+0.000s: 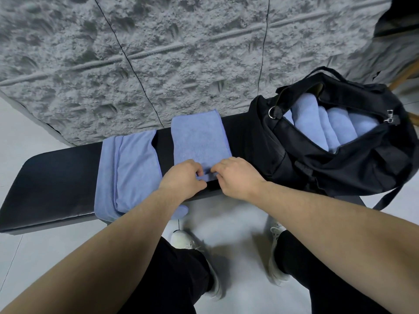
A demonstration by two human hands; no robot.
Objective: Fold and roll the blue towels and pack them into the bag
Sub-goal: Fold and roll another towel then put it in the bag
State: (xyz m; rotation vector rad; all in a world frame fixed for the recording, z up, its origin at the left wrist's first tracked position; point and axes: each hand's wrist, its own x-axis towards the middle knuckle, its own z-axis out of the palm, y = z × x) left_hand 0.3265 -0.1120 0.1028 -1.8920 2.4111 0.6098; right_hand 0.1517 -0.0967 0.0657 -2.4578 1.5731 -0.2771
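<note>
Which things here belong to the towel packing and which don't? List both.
Belong: folded blue microfibre towel pinched by left hand and right hand; stacked blue towels; open black fabric bag; rolled blue towels inside.
Don't: black padded bench; white shoes.

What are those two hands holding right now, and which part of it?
Both the left hand and the right hand pinch the near edge of the folded blue towel on the bench, fingers curled over its first turned-up roll.

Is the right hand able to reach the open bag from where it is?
Probably yes. The right hand pinches the folded towel just beside the bag, and nothing lies between them.
</note>
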